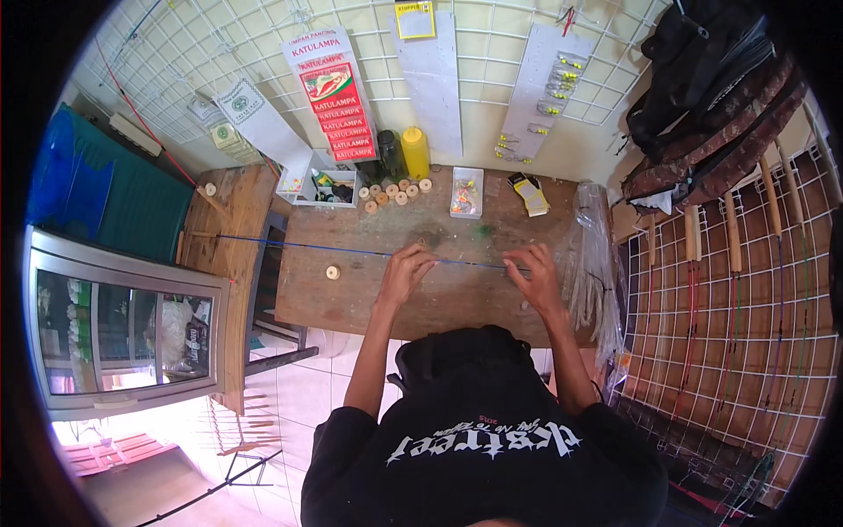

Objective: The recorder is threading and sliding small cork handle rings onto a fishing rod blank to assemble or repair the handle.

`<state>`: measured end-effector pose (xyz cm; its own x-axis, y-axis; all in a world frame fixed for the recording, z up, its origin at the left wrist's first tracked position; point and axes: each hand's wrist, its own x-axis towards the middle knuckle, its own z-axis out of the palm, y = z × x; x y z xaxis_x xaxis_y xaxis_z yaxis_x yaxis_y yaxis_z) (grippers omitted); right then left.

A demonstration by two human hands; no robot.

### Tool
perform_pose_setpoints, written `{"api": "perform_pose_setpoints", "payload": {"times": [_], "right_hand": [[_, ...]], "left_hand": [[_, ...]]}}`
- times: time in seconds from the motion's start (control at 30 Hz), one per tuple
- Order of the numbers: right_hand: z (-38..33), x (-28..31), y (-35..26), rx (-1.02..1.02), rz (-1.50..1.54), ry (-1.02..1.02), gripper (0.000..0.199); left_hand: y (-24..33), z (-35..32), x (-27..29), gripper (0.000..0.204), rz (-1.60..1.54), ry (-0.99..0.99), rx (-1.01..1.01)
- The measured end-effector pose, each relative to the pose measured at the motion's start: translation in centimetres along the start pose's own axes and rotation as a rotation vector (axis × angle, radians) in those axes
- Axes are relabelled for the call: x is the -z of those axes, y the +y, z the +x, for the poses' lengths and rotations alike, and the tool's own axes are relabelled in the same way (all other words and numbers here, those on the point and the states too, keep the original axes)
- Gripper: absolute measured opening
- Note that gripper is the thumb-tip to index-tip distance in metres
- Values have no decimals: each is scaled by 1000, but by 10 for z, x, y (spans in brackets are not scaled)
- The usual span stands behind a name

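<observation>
A thin blue fishing rod (334, 249) lies crosswise over the wooden table, its wooden handle end at the left on a side bench. My left hand (406, 270) is closed round the rod, thumb and fingers pinched over it. Farther right, near the thin tip, my right hand (534, 270) pinches the rod between thumb and fingertips, the other fingers curled loosely. Whether a fine line is also between those fingers is too small to tell. One round wooden spool (333, 273) sits on the table left of my left hand.
Toward the back of the table (351, 303) stand several wooden spools (401, 198), a yellow bottle (415, 152), dark bottles, a white box (339, 190), a small tray (466, 193) and yellow-black packets (529, 193). Clear plastic sleeves (590, 272) hang at the right edge; rods line the right grid.
</observation>
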<state>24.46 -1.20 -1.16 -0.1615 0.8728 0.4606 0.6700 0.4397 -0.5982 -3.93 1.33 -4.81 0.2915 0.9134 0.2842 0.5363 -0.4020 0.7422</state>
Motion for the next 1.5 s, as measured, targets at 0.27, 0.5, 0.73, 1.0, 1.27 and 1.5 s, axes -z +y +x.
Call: {"api": "perform_pose_setpoints", "payload": {"times": [0.27, 0.5, 0.73, 1.0, 1.27, 1.5], "right_hand": [[-14, 8, -7, -262, -67, 747, 11], [-9, -13, -13, -834, 962, 560, 23], [20, -18, -23, -592, 1029, 347, 27], [37, -9, -33, -578, 1042, 303, 22], [35, 4, -36, -615, 1238, 486, 15], [37, 26, -33, -650, 1245, 624, 13]], "left_hand": [[21, 29, 29, 19, 44, 8, -95], [28, 39, 54, 28, 188, -28, -82], [19, 38, 77, 32, 255, 27, -83], [20, 32, 94, 27, 207, 42, -54], [32, 39, 100, 18, 154, 105, -51], [39, 40, 105, 16, 182, 128, -67]]}}
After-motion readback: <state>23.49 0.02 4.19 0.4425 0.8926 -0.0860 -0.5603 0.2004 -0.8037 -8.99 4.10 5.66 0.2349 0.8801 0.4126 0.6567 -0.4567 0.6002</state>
